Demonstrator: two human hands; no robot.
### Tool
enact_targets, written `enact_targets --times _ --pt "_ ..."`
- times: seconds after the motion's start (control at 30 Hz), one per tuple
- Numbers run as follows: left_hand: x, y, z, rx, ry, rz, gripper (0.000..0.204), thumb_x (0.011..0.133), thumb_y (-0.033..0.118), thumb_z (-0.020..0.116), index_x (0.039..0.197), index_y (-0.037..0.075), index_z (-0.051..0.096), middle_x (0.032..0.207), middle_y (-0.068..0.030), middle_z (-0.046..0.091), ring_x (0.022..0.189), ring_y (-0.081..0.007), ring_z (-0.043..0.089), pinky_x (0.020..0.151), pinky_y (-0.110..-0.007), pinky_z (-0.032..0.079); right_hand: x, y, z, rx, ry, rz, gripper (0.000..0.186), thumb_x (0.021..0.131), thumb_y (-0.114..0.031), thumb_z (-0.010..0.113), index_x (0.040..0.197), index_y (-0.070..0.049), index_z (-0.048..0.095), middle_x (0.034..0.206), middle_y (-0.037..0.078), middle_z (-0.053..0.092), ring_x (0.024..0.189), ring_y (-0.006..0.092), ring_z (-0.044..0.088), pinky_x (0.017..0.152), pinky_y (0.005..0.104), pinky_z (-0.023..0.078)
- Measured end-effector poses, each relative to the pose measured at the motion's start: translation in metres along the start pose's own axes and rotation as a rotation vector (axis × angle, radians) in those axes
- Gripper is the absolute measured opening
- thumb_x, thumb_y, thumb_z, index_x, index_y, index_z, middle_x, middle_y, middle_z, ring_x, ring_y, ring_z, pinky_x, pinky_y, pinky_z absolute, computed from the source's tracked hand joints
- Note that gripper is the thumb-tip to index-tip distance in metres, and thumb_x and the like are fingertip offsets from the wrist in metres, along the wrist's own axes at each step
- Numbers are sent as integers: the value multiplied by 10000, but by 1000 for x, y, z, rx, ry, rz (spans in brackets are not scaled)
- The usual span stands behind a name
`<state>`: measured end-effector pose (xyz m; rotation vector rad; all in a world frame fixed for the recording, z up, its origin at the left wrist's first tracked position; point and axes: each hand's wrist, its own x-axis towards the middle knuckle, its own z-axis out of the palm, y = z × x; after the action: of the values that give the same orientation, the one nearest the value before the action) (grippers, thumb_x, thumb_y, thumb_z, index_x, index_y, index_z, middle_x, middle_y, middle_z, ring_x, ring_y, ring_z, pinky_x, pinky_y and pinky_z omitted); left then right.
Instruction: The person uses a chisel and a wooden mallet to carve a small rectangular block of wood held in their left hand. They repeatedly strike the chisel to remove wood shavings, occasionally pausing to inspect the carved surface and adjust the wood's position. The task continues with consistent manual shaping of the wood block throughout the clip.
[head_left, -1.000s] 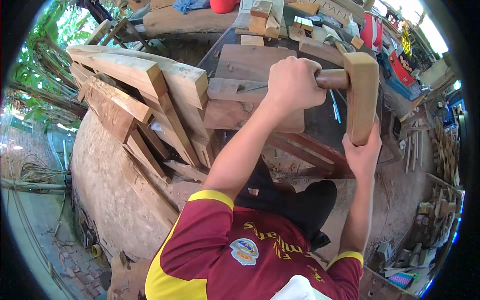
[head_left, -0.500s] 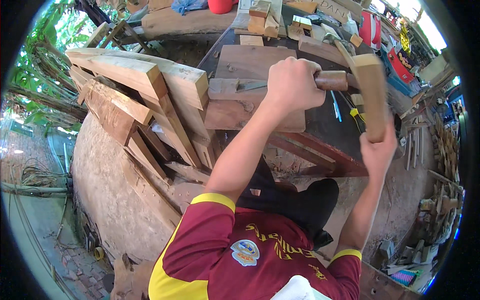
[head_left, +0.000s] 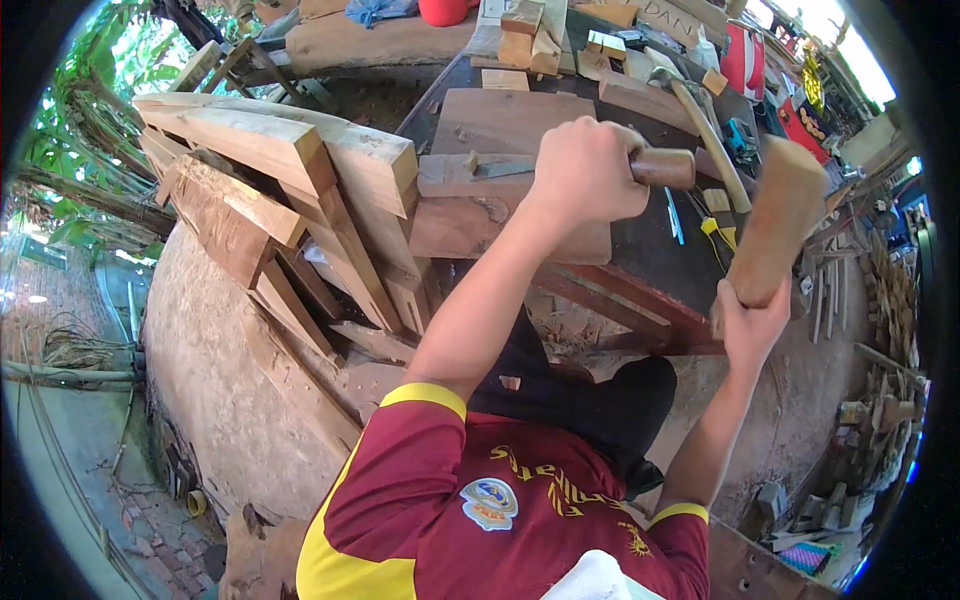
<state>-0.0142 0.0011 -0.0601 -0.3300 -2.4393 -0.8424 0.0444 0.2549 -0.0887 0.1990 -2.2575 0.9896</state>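
My left hand (head_left: 588,172) is wrapped round a chisel (head_left: 668,168); its wooden handle sticks out to the right of my fist. The blade points left and lies low over a narrow brown wooden piece (head_left: 440,177). That piece rests across a wider brown board (head_left: 490,118) on the dark workbench. My right hand (head_left: 755,325) grips a wooden mallet (head_left: 780,220), its thick block raised to the right of the chisel handle and apart from it. My palm hides part of the chisel's middle.
Thick timber beams (head_left: 365,155) lean together at the left of the bench. A hammer (head_left: 715,140), a yellow-handled brush (head_left: 722,222) and blue pens (head_left: 674,215) lie on the right side of the workbench (head_left: 690,285). Wood offcuts (head_left: 525,45) are stacked at the back.
The mallet has swung right, away from the chisel handle, and tilted; my right hand moved slightly with it. A small wood chip now shows by the blade tip. My left hand stays nearly still.
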Motion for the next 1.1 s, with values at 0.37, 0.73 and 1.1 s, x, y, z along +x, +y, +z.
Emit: enact_targets --times 0.37,0.73,1.1 --pt "-19 37 -2 40 -188 233 189 644 187 676 774 76 595 748 -107 634 695 -311 642 619 -409 522 -91 31 -3 283 1 323 620 628 -4 737 1198 33 497 1098 109 571 988 200 565 884 349 446" --pt "-27 -5 -12 352 -294 -399 116 729 97 615 806 11 626 834 -174 638 785 -354 651 701 -409 533 -136 63 -17 329 31 392 608 617 2 743 1175 37 507 1050 114 575 955 222 572 835 352 468" --pt "-44 -6 -16 271 -93 -275 132 699 82 634 811 18 604 828 -176 641 782 -349 649 684 -409 530 -144 50 -6 386 53 542 610 599 2 751 1163 28 518 1027 105 582 933 219 573 813 355 471"
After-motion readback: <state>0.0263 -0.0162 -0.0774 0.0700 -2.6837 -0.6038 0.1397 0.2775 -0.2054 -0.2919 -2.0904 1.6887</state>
